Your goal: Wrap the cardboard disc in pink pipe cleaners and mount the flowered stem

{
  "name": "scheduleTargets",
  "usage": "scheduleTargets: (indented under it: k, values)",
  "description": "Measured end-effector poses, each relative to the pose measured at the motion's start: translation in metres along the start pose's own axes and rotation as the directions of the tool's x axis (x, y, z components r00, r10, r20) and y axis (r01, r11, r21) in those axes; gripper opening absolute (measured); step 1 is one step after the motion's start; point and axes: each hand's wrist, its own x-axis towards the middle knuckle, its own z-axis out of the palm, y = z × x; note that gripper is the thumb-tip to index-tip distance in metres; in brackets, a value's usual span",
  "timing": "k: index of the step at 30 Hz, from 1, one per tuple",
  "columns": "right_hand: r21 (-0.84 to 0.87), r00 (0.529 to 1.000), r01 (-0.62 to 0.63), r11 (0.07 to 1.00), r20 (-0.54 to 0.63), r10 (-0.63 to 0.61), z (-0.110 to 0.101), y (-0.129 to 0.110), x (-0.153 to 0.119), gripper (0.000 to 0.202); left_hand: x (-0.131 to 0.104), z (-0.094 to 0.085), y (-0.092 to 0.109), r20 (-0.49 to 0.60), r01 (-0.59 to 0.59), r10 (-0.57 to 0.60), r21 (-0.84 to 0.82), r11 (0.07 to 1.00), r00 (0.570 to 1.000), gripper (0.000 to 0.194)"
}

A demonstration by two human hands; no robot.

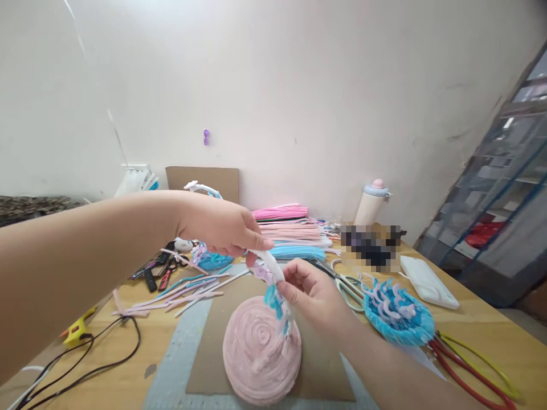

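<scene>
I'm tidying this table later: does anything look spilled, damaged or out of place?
Loose strips lie scattered crosswise at left, unlike the neat bundles at the back. A grey blotch marks the wooden tabletop; stain or wear, I can't tell.

bare forearms (98, 239), rounded, narrowing at wrists; bare hands (222, 225)

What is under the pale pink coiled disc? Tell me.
Under the pale pink coiled disc is a brown cardboard sheet, lying on a grey mat. The part directly beneath the disc is covered.
</scene>
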Motion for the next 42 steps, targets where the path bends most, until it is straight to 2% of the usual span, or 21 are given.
scheduleTargets:
  k: [3,5,8,11,16,21,23,26,30,33,37,42]
  values:
    - [-0.116,0.999,0.023,0.993,0.026,-0.021,0.002,0.002,-0.005,0.024,-0.001,0.003,-0.010,0.018,-0.029,0.030,-0.064,0.998,0.999,0.041]
    - [-0.161,0.999,0.039,0.986,0.028,-0.035,0.003,0.004,-0.007,0.022,-0.002,0.003,-0.013,0.012,-0.069,0.069,-0.009,0.998,0.998,0.042]
    - [-0.176,0.998,0.062,0.982,0.008,-0.061,0.005,0.008,-0.008,0.022,-0.002,0.000,-0.009,0.021,-0.046,0.044,0.115,0.992,0.999,0.038]
    - [-0.181,0.997,0.080,0.980,-0.002,-0.082,0.005,0.009,-0.008,0.022,0.000,-0.002,-0.001,-0.048,0.002,0.008,0.193,0.981,0.999,0.035]
    - [-0.247,0.994,0.076,0.966,-0.055,-0.093,0.001,0.006,-0.006,0.023,0.005,0.001,0.007,-0.183,0.048,0.010,0.313,0.949,0.983,0.034]
    - [-0.131,0.999,0.051,0.990,-0.005,-0.052,-0.003,0.005,-0.005,0.023,0.007,0.002,0.011,-0.211,-0.016,0.092,0.337,0.941,0.973,0.038]
    - [-0.117,1.000,0.021,0.993,-0.001,-0.021,-0.004,0.007,-0.006,0.022,0.007,0.003,0.014,-0.261,-0.036,0.145,0.379,0.925,0.954,0.034]
    - [-0.225,0.999,0.010,0.974,-0.039,-0.019,-0.007,0.010,-0.008,0.019,0.009,0.007,0.021,-0.347,-0.088,0.275,0.468,0.879,0.897,0.023]
    - [-0.323,0.992,0.079,0.943,-0.067,-0.106,-0.009,0.009,-0.010,0.013,0.013,0.014,0.027,-0.329,-0.220,0.454,0.554,0.803,0.828,0.021]
    - [-0.312,0.988,0.070,0.947,-0.108,-0.108,-0.010,0.008,-0.011,0.014,0.018,0.016,0.026,-0.306,-0.289,0.532,0.580,0.762,0.789,0.022]
    - [-0.237,0.983,0.052,0.970,-0.159,-0.091,-0.011,0.010,-0.013,0.020,0.022,0.019,0.020,-0.303,-0.303,0.541,0.575,0.760,0.784,0.022]
    - [-0.172,0.969,0.118,0.978,-0.195,-0.151,-0.011,0.018,-0.014,0.024,0.028,0.022,0.012,-0.329,-0.325,0.529,0.509,0.797,0.782,0.018]
